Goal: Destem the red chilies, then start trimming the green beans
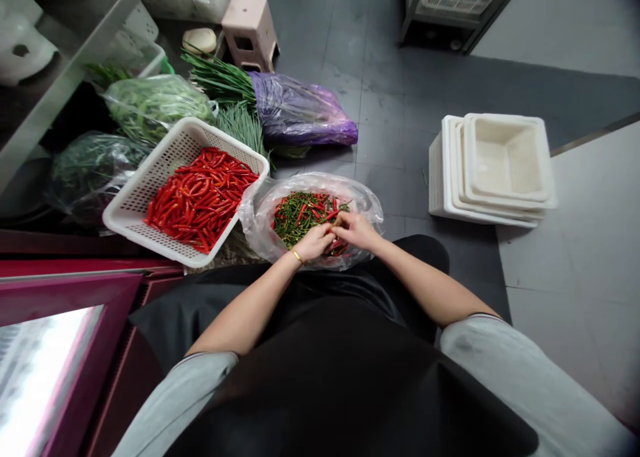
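An open clear plastic bag (265,233) sits in front of me, holding red chili peppers (306,211) and many loose green stems (290,225). Over the bag's near side, my left hand (315,242) and my right hand (356,231) meet with their fingertips pinched together. Between them they grip a small red chili pepper, mostly covered by the fingers. To the left of the bag, a white perforated basket (131,200) stands tilted in view, with a heap of red chili peppers (203,200) without visible stems.
Bagged leafy greens (160,103) and a purple bag (305,110) of long green stalks lie beyond the basket. A pink stool (250,27) stands behind them. Stacked white baskets (505,163) are on the floor at right. A metal rack (445,23) stands far back; a magenta-framed cabinet (75,363) is near left.
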{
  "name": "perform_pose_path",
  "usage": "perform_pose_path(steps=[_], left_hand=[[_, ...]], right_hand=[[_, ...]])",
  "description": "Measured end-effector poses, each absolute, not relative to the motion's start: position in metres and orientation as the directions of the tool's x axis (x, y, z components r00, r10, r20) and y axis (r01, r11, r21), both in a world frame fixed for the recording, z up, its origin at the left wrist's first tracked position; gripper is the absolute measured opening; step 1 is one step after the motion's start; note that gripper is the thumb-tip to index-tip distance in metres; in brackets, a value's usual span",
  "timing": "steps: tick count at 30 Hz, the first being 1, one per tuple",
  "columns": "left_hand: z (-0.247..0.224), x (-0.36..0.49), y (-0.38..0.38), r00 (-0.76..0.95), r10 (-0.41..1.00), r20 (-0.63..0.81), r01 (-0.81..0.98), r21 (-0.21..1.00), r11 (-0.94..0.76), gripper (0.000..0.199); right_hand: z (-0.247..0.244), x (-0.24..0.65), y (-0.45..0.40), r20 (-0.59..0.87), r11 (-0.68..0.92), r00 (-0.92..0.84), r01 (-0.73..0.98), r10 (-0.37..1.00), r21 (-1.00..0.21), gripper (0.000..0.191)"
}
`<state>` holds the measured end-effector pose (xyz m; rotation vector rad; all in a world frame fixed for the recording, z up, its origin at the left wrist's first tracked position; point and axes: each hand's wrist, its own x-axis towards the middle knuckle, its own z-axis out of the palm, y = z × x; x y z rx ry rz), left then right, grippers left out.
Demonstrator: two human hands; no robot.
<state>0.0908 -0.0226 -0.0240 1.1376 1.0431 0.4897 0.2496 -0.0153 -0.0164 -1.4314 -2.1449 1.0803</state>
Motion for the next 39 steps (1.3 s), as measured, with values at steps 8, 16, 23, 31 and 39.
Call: perform_pose_path(steps=[8, 16, 23, 31, 39], left_hand=[[-0.037, 0.068, -0.043, 0.258, 0.720, -0.644, 0.000, 0.745, 0.667, 0.021], [-0.034, 0.053, -0.018, 0.120, 0.783, -0.611, -0.121, 0.773, 0.622, 0.019], [-0.053, 0.078, -0.018, -0.027, 0.854, -0.519, -0.126, 0.850, 0.512, 0.019], [-0.051, 0.058, -0.029, 0.242, 0.937, -0.253, 0.399, 0.906, 0.142, 0.022], [-0.007, 0.047, -0.032, 0.512, 0.856, -0.066, 0.210, 0.977, -0.050, 0.024]], right_hand=[[-0.032, 0.252, 0.022, -0.217, 0.364, -0.418, 0.898, 0.882, -0.248, 0.033], [-0.050, 0.244, 0.043, -0.355, 0.585, -0.564, 0.809, 0.745, -0.058, 0.038], [-0.029, 0.219, 0.005, -0.239, 0.343, -0.418, 0.891, 0.877, -0.297, 0.033], [-0.025, 0.220, 0.005, -0.241, 0.200, -0.468, 0.711, 0.850, -0.674, 0.039], [-0.045, 0.238, 0.017, -0.284, -0.044, -0.234, 0.697, 0.930, -0.716, 0.049]])
